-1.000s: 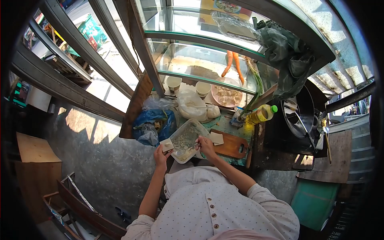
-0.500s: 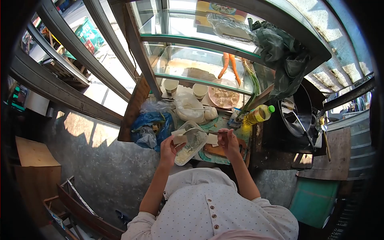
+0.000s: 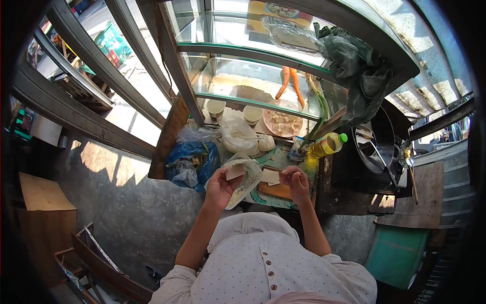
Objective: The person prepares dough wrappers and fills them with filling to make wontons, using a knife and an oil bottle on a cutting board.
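Note:
My left hand (image 3: 220, 186) pinches a pale square dough wrapper (image 3: 235, 172) over the near side of a clear plastic tub (image 3: 248, 183) with a pale mixture in it. To the right of the tub, more square wrappers (image 3: 271, 176) lie on a wooden board (image 3: 277, 191). My right hand (image 3: 297, 181) is beside them, its fingers curled together. A thin dark utensil (image 3: 271, 166) runs from the tub's side toward that hand. Whether the right fingers still grip it is hard to make out.
Behind the tub are a white plastic bag (image 3: 238, 136), two paper cups (image 3: 253, 115) and a pink plate (image 3: 283, 133) of folded dumplings. A blue bag (image 3: 190, 164) lies left. An oil bottle (image 3: 328, 145) stands right, before a black wok (image 3: 377, 137). Carrots (image 3: 289, 83) lie in the glass case.
My left hand has moved right and slightly up with the wrapper, over the tub. My right hand has shifted slightly right and down, away from the utensil's previous position.

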The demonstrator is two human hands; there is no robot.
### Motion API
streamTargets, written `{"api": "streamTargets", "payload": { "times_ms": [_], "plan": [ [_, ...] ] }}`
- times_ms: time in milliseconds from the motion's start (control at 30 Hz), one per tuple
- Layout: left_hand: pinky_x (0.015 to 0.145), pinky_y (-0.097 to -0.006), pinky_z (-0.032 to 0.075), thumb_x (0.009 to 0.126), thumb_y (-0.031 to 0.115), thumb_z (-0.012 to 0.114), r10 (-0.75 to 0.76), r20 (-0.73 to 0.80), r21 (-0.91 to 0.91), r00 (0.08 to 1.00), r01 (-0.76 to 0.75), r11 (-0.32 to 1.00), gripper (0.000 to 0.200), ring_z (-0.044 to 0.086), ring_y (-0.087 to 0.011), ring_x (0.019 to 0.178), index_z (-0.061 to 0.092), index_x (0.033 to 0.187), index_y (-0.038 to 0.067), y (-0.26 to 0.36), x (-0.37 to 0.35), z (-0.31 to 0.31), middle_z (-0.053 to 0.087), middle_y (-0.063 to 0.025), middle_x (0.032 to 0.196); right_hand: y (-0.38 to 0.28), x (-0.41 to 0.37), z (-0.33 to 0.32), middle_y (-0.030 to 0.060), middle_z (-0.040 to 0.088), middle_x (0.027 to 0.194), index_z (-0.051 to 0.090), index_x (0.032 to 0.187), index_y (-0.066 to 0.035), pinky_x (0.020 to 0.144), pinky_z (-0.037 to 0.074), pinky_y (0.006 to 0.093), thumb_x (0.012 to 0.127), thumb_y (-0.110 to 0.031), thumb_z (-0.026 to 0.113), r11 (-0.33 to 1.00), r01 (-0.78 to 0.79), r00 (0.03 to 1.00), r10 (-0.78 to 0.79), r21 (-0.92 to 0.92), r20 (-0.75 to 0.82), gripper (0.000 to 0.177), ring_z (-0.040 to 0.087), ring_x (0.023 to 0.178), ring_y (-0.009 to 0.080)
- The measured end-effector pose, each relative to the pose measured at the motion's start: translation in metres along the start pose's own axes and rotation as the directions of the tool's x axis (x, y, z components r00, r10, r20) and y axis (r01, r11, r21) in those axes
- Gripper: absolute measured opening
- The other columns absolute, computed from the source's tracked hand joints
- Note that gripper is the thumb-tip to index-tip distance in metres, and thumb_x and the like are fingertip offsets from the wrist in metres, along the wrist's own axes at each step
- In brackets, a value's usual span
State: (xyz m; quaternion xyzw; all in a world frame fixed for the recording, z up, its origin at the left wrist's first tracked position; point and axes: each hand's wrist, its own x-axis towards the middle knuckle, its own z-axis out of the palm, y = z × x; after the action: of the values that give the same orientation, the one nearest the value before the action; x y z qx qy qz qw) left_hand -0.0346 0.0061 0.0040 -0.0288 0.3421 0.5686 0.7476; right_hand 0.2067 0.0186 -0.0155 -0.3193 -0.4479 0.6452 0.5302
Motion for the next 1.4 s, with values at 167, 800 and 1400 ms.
{"api": "streamTargets", "payload": {
  "times_ms": [167, 800, 1400],
  "plan": [
    [0.092, -0.0394, 0.047, 0.088, 0.012, 0.045, -0.104, 0.033, -0.21, 0.994, 0.109, 0.972, 0.027, 0.055, -0.0317, 0.102, 0.05, 0.105, -0.008, 0.007, 0.002, -0.001, 0.056, -0.0196, 0.108, -0.025, 0.001, 0.015, 0.0054, 0.06, 0.082, 0.06, 0.094, 0.0, 0.068, 0.043, 0.025, 0.087, -0.039, 0.052, 0.977, 0.1, 0.99, -0.08, -0.19, 0.112, 0.041, 0.057, 0.079, 0.0136],
    [0.083, -0.0371, 0.052, 0.089, 0.017, 0.046, 0.449, -0.128, 0.116, 0.884, -0.436, 0.893, 0.026, 0.06, -0.0243, 0.092, 0.054, 0.1, -0.006, 0.011, 0.016, -0.012, 0.058, -0.0147, 0.1, -0.021, 0.002, -0.003, 0.0042, 0.061, 0.074, 0.06, 0.097, 0.001, 0.062, 0.042, 0.0234, 0.093, -0.033, 0.044, 0.954, -0.014, 0.987, -0.036, -0.301, -0.159, 0.038, 0.054, 0.067, 0.0085],
    [0.079, -0.0342, 0.053, 0.09, 0.017, 0.042, 0.104, 0.167, 0.493, 0.981, -0.174, 0.853, 0.033, 0.06, -0.0188, 0.091, 0.052, 0.114, -0.004, -0.028, 0.0, 0.01, 0.058, -0.0129, 0.106, 0.044, 0.0, 0.038, 0.0024, 0.06, 0.085, 0.056, 0.111, -0.001, 0.06, 0.043, 0.0196, 0.086, -0.013, 0.058, 0.931, -0.199, 0.98, 0.194, -0.306, -0.045, 0.028, 0.054, 0.069, 0.0057]
  ]
}}
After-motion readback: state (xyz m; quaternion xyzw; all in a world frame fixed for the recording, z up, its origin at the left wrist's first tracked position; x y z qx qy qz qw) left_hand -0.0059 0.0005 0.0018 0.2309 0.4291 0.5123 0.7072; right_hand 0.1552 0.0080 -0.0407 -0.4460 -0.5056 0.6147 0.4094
